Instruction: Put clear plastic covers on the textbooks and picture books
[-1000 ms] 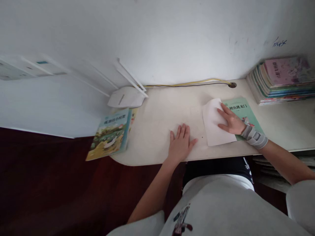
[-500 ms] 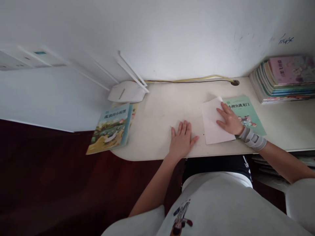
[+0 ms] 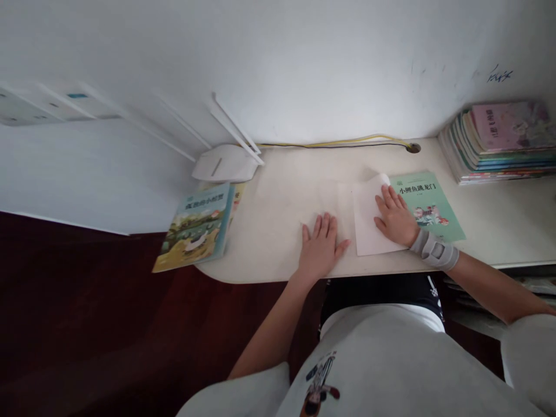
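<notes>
Worktop [image 3: 278,202], pale: paper sheet [image 3: 365,226], light and limp, best lifted by its free edge, lies under the flat, open right hand [image 3: 394,219]; left hand [image 3: 321,249], open, rests palm-down nearby; green book [image 3: 428,205] just beside.

White sheet of paper [image 3: 368,223], mint-green book [image 3: 428,202] with colourful cartoon figures, pink book [image 3: 506,125] atop multicoloured spines, cream desk [image 3: 278,197], dark red floor [image 3: 108,313], grey wrist brace [image 3: 434,250], yellow and black cables [image 3: 330,143], blue-and-yellow illustrated book [image 3: 193,229]
</notes>
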Demonstrator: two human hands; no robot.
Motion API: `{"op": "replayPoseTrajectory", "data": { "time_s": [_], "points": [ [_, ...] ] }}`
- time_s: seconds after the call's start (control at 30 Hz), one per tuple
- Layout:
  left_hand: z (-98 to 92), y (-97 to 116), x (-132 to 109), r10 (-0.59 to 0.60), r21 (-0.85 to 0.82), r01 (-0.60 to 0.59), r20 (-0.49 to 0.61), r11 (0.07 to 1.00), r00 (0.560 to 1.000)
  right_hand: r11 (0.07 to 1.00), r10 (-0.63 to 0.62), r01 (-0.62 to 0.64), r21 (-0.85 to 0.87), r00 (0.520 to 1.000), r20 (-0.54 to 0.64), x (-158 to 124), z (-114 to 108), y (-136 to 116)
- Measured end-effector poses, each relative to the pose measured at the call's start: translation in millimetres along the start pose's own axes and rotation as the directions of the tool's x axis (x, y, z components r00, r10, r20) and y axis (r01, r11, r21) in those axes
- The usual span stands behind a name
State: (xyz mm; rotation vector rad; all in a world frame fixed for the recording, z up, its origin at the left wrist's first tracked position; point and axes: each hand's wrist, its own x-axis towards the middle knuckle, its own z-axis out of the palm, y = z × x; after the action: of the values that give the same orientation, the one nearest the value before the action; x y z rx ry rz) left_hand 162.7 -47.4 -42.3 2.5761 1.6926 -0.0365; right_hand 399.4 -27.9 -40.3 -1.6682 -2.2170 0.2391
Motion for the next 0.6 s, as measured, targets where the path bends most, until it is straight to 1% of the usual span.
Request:
{"op": "replayPoseTrajectory", "data": {
  "time_s": [0.07,0.13,0.2,0.23,0.27,0.3,0.37,0.4,0.43,0.5,0.6],
  "points": [
    [-0.9,-2,-1,0.011,-0.021,-0.011,-0.006,1.000,1.000,0.997,-0.027,0.026,0.069,1.000,0.014,4,-1,6],
    [-6.1,0,-5,-0.013,-0.039,0.012,-0.047,0.999,0.999,0.981,-0.040,0.040,0.189,0.999,-0.005,11,-5,21],
    [-15.3,13,-8,-0.030,-0.039,0.024,-0.148,0.999,0.989,0.954,-0.035,0.048,0.297,0.998,-0.049,19,-11,39],
    [-20.5,24,-10,-0.007,-0.029,0.000,-0.209,1.000,0.978,0.943,-0.035,0.055,0.327,0.997,-0.067,23,-13,48],
    [-25.4,37,-11,0.053,-0.010,-0.058,-0.260,0.998,0.964,0.939,-0.042,0.067,0.338,0.996,-0.080,26,-14,56],
    [-29.4,52,-10,0.146,0.012,-0.149,-0.288,0.989,0.946,0.939,-0.060,0.086,0.332,0.994,-0.088,29,-15,62],
    [-33.4,84,-7,0.355,0.057,-0.353,-0.280,0.934,0.892,0.947,-0.112,0.135,0.291,0.989,-0.094,32,-13,68],
    [-33.0,98,-4,0.405,0.076,-0.400,-0.267,0.913,0.874,0.952,-0.135,0.156,0.264,0.986,-0.094,33,-12,68],
    [-31.3,110,0,0.430,0.095,-0.420,-0.255,0.903,0.866,0.957,-0.151,0.168,0.236,0.984,-0.090,33,-11,67],
    [-24.9,127,7,0.430,0.124,-0.412,-0.243,0.903,0.869,0.969,-0.158,0.169,0.183,0.985,-0.073,33,-9,64],
    [-14.3,133,13,0.413,0.137,-0.389,-0.271,0.911,0.870,0.982,-0.152,0.154,0.111,0.988,-0.032,32,-10,60]
  ]
}}
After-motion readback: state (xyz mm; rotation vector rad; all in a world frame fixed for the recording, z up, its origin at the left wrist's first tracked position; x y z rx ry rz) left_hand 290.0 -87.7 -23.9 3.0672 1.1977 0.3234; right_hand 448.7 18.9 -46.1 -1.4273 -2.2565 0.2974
